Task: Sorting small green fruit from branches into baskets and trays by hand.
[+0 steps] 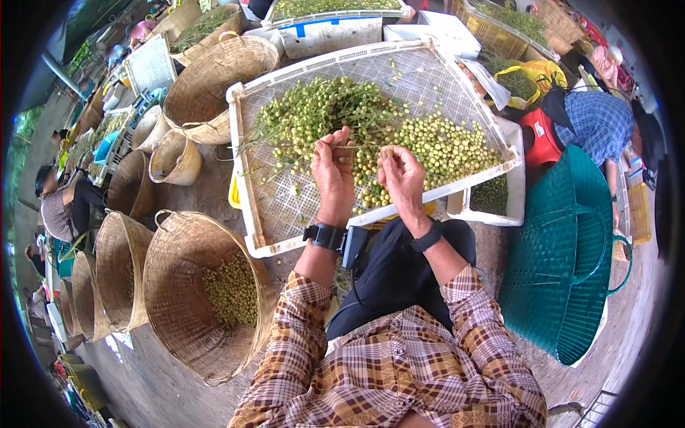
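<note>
Over a white mesh tray [280,207], both my hands are raised close together. A thin green stem [367,146] runs between them. My left hand [333,175] is closed in a pinch on one end of it, its fingertips pointing up. My right hand [402,178] pinches the other end with curled fingers. Behind my left hand lies a heap of green stems with round fruits [314,107] still attached. Loose yellow-green fruits [453,146] spread over the tray's right half, beside and beyond my right hand.
A large wicker basket [178,285] at my left holds loose fruits, with more baskets [118,264] beyond it. A green woven basket [549,285] stands at my right. Under the tray's right corner is a white bin [514,185]. A person in a blue checked shirt [596,121] works nearby.
</note>
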### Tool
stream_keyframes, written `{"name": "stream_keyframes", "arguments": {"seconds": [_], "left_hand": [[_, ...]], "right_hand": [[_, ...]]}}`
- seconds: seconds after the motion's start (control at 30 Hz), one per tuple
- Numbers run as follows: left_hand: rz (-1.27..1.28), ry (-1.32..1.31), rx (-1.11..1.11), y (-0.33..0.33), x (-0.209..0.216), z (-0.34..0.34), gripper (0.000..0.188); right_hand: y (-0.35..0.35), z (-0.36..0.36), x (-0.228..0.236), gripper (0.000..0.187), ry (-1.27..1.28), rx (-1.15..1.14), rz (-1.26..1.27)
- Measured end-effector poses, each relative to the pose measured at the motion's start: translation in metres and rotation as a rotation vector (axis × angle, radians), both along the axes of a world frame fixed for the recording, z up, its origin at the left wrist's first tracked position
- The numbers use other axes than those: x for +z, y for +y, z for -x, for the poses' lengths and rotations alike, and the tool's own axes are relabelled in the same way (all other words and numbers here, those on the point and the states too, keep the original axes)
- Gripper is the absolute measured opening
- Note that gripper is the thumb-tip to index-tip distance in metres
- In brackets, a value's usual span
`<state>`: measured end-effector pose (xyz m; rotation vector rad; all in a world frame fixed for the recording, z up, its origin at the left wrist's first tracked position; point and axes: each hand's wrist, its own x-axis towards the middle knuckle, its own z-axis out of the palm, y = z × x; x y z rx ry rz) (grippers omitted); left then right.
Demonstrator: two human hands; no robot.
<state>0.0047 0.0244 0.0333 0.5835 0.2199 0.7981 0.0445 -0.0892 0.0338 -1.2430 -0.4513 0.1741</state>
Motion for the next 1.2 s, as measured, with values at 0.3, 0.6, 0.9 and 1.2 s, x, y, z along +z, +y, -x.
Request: {"name": "stream_keyframes", "arguments": {"seconds": [0.3, 0.6, 0.9, 1.2], "left_hand": [[-0.225, 0.192, 0.067, -0.023, -0.015, -0.007, 0.026], [-0.143, 0.125, -0.071, 0.021, -0.022, 0.040, 0.025], [-0.891, 0.613, -0.315, 0.023, -0.007, 0.121, 0.026], [-1.791, 0.826, -0.738, 0.026, -0.038, 0.181, 0.031]], "right_hand": [[0.015, 0.002, -0.003, 0.012, -0.194, 0.083, 0.377], [-0.010, -0.006, -0.001, 0.006, -0.356, 0.286, 0.467], [-0.082, -0.094, -0.022, 0.025, -0.667, -0.271, 0.872], [-0.065, -0.100, -0.062, 0.018, -0.943, -0.100, 1.342]]}}
